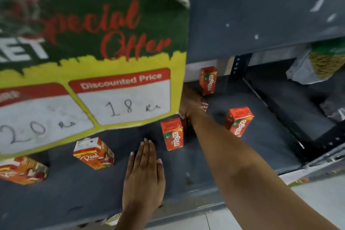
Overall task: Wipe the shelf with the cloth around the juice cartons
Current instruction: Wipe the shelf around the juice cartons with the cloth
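The dark grey shelf [252, 155] carries three upright red Maaza juice cartons: one at the back [208, 80], one in the middle [172, 134] and one to the right [239, 121]. Two orange Real cartons [94, 152] [22, 170] stand at the left. My right hand [190, 102] reaches deep between the Maaza cartons and presses on a red-patterned cloth [204, 103], of which only an edge shows. The hanging sign hides its fingers. My left hand [143, 173] lies flat on the shelf's front part, fingers together, holding nothing.
A big green and yellow "Special Offer" price sign [93, 52] hangs in front and hides the shelf's back left. A perforated upright [237, 65] separates a lower bay at the right with bagged goods [317, 65]. Pale floor tiles [317, 201] show below.
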